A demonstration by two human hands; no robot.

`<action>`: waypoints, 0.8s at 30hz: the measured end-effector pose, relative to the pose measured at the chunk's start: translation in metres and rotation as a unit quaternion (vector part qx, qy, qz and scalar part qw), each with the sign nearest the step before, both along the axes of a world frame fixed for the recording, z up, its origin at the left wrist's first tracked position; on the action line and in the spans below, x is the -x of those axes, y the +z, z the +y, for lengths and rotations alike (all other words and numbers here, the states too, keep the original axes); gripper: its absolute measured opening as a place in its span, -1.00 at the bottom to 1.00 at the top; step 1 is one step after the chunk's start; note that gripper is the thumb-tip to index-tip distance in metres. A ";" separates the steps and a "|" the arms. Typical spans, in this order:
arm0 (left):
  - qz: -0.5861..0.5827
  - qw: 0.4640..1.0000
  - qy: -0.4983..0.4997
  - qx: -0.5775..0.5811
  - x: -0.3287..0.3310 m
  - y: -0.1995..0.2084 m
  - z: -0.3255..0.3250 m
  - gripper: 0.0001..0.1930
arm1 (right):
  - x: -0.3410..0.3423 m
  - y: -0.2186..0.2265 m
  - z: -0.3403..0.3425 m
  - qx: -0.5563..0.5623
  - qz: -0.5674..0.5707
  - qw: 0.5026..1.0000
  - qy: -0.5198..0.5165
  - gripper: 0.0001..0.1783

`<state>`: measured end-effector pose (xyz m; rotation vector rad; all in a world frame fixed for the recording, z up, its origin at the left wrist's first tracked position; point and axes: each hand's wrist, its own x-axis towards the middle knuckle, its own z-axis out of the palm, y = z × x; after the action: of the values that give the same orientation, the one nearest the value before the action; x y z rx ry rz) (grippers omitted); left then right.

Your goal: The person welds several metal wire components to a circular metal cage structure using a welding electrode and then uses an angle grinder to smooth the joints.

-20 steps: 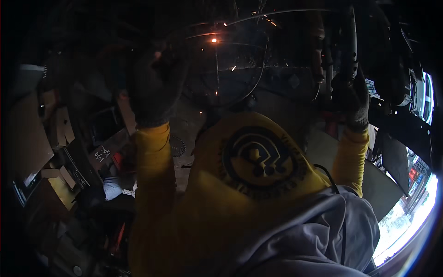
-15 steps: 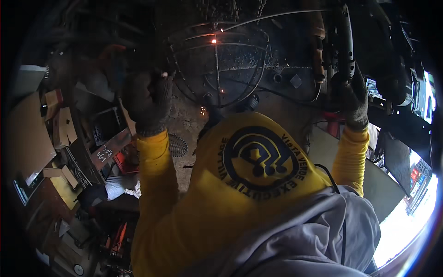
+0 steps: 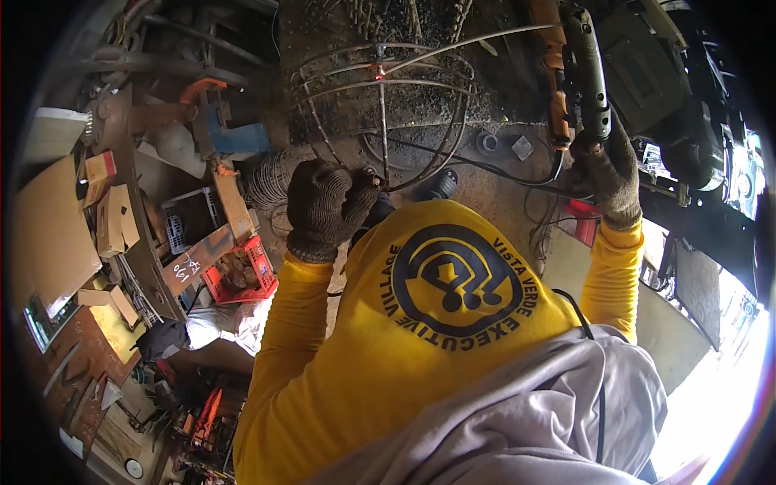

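Note:
My right hand (image 3: 610, 174), in a knitted glove, is closed round the lower end of a grey electrode holder with holes along it (image 3: 594, 77). From its top a long thin welding electrode (image 3: 477, 40) runs left to a round wire frame (image 3: 382, 121). A small red-hot spot glows where the electrode meets the frame's upper bars. My left hand (image 3: 331, 202), also gloved, has its fingers curled at the near left end of the frame, where one of its rods ends; the glove partly hides the grip.
Left of the frame stand a blue and orange clamp-like piece (image 3: 234, 137), a wire coil (image 3: 271, 178) and a red crate (image 3: 242, 275). An orange-handled tool with a cable (image 3: 558, 105) lies beside the holder. Dark slag-like bits cover the plate (image 3: 299, 105) behind.
My left hand has moved right and nearer, up to the frame. The electrode holder has shifted slightly left. The picture is brighter, and the sparks below the frame are gone.

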<state>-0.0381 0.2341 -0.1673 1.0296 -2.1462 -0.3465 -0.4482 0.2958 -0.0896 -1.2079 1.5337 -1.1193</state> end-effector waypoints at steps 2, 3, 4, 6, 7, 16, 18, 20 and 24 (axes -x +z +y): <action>-0.006 1.000 -0.001 -0.002 -0.001 0.000 0.000 -0.75 | -0.002 -0.001 0.000 0.012 -0.005 1.000 -0.006 -0.26; -0.009 1.000 -0.001 -0.003 -0.002 -0.001 0.000 -0.75 | -0.003 -0.002 0.000 0.015 -0.005 1.000 -0.009 -0.27; -0.007 1.000 0.000 -0.008 -0.002 -0.002 0.001 -0.75 | -0.003 -0.001 0.000 0.012 -0.001 1.000 -0.009 -0.27; -0.003 1.000 0.003 -0.016 -0.002 -0.005 0.003 -0.75 | -0.004 0.001 -0.001 0.014 0.003 1.000 -0.008 -0.28; -0.006 1.000 0.003 -0.015 -0.002 -0.005 0.003 -0.75 | -0.006 0.001 -0.002 0.017 0.003 1.000 -0.008 -0.29; -0.007 1.000 -0.005 0.013 -0.001 -0.004 0.001 -0.77 | 0.003 -0.003 0.002 -0.035 0.037 0.999 -0.019 -0.32; -0.012 1.000 -0.004 0.015 -0.001 0.000 0.001 -0.78 | 0.013 -0.014 0.003 -0.061 0.005 0.997 -0.045 -0.53; -0.019 1.000 -0.006 0.012 0.000 0.002 -0.001 -0.78 | 0.014 -0.015 0.003 -0.065 0.016 0.996 -0.061 -0.67; -0.038 0.999 -0.015 0.009 0.002 0.001 -0.003 -0.79 | 0.011 -0.014 0.006 -0.022 0.045 0.997 -0.055 -0.73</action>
<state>-0.0402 0.2308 -0.1664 1.0157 -2.2295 -0.3059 -0.4592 0.3015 -0.1034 -1.1706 1.7017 -1.1096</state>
